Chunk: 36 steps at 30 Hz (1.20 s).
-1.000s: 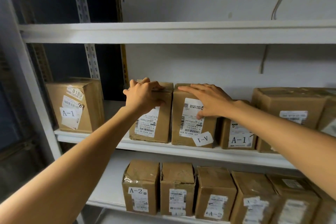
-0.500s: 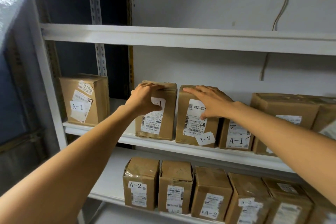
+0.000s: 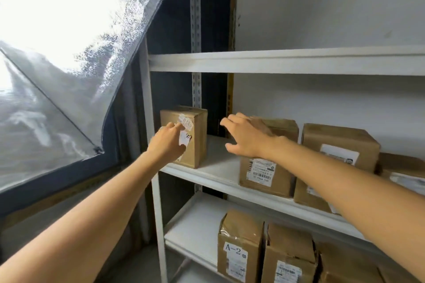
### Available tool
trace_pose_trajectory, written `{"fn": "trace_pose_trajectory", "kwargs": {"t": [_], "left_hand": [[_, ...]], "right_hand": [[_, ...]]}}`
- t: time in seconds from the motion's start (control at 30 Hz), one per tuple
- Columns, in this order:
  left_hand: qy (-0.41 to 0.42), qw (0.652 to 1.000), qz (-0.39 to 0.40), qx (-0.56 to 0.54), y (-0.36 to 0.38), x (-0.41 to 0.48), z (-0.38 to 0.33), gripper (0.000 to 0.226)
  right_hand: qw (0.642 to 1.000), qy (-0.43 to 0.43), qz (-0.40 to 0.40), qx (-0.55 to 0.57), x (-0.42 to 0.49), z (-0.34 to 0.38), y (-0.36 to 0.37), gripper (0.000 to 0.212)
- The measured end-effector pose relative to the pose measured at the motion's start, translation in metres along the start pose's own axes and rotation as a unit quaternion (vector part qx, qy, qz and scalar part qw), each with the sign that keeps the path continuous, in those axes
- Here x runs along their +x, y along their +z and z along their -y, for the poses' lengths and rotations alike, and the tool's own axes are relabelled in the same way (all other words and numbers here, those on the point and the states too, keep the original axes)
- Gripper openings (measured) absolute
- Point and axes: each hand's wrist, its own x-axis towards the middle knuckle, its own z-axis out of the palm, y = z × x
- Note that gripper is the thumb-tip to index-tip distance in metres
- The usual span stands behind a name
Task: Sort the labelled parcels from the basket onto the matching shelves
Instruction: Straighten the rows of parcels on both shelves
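One parcel (image 3: 199, 138) stands alone at the left end of the middle shelf (image 3: 220, 167), upright, stickers facing out; one sticker reads 0180, and the shelf code is hidden behind the fingers.

- Left hand (image 3: 169, 145): fingers laid fairly straight against the parcel's front, fingertips on the stickers. No pinch seen. Whether the thumb hooks round the left edge, cannot tell.
- Right hand (image 3: 248, 138): fingers spread, palm down over the top left corner of the second parcel (image 3: 269, 174). It looks to be touching the top, but the contact is blurred.
- Bare shelf lies between the two parcels. A third parcel (image 3: 340, 142) sits just beside the second.
- Lower shelf (image 3: 195, 232) holds a row, the nearest box marked A-2 (image 3: 236, 253).
- Basket is not in view.
- Frosted window (image 3: 57, 53) to the left.

Step, as judged: no parcel is being carried, so this reads as straightening the row, with the lone parcel likely to be slid toward its neighbours.

Next move calls for a firmer hold on both sides of the lone parcel, then a flat slide rightward. It stands close to the shelf's front lip, so the push should run along the shelf, not outward.
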Motion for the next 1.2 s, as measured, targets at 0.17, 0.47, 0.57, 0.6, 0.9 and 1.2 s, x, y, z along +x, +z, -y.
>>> {"fn": "trace_pose_trajectory", "kwargs": {"t": [0.17, 0.47, 0.57, 0.6, 0.9, 1.2], "left_hand": [[-0.037, 0.999, 0.022, 0.023, 0.006, 0.017, 0.05, 0.055], [-0.071, 0.992, 0.037, -0.097, 0.023, 0.058, 0.093, 0.057], [-0.094, 0.984, 0.046, -0.141, 0.022, 0.071, 0.098, 0.062], [-0.097, 0.983, 0.047, -0.148, 0.023, 0.073, 0.1, 0.062], [-0.093, 0.966, 0.076, -0.228, 0.06, 0.059, 0.085, 0.097], [-0.107, 0.93, 0.061, -0.347, 0.073, 0.043, 0.059, 0.083]], "right_hand": [[0.999, 0.009, 0.031, -0.012, 0.054, 0.02, 0.019, 0.05], [0.997, 0.051, 0.045, 0.027, 0.163, 0.043, 0.07, 0.077], [0.994, 0.058, 0.089, 0.023, 0.186, 0.046, 0.083, 0.086], [0.993, 0.054, 0.099, 0.021, 0.188, 0.046, 0.086, 0.084], [0.999, 0.003, 0.051, -0.009, 0.161, 0.029, 0.073, 0.064], [0.998, 0.006, 0.051, -0.032, 0.122, 0.011, 0.059, 0.064]]}}
